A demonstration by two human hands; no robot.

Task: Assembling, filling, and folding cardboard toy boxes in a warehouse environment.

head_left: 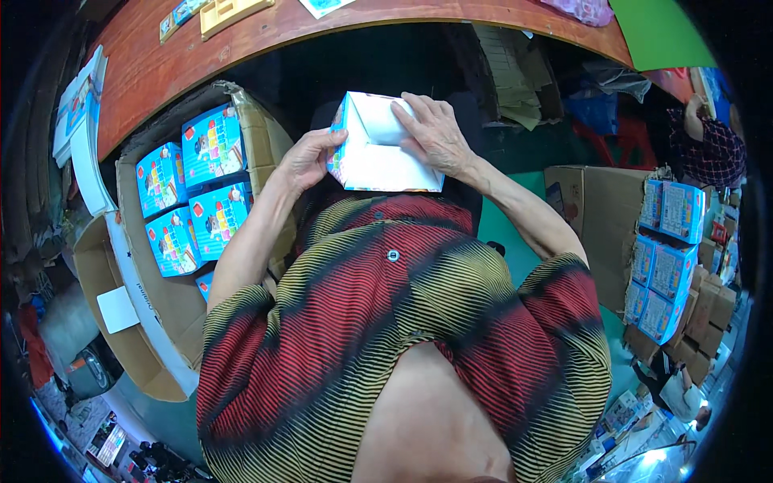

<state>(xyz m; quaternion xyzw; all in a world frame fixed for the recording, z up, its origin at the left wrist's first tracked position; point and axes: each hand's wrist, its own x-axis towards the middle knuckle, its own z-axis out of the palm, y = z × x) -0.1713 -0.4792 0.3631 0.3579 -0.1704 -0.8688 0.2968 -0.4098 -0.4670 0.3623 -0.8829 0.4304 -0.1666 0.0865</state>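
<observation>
Above my lap a small printed carton (386,167) is held with its white inner side and flaps turned up; blue print shows along its edges. My left hand (312,158) grips its left side, the thumb lying on the edge and the other fingers mostly hidden behind. Across the carton's upper right part lies my right hand (439,137), its fingers over the white flap and far edge. The right thumb area is slightly blurred.
At my left a large open cardboard box (173,330) holds several blue printed cartons (213,145). Ahead curves a reddish wooden table (161,68) with a yellow tray (233,14). More blue cartons (672,211) fill a cardboard box (604,217) at right. Another person (708,145) is beyond.
</observation>
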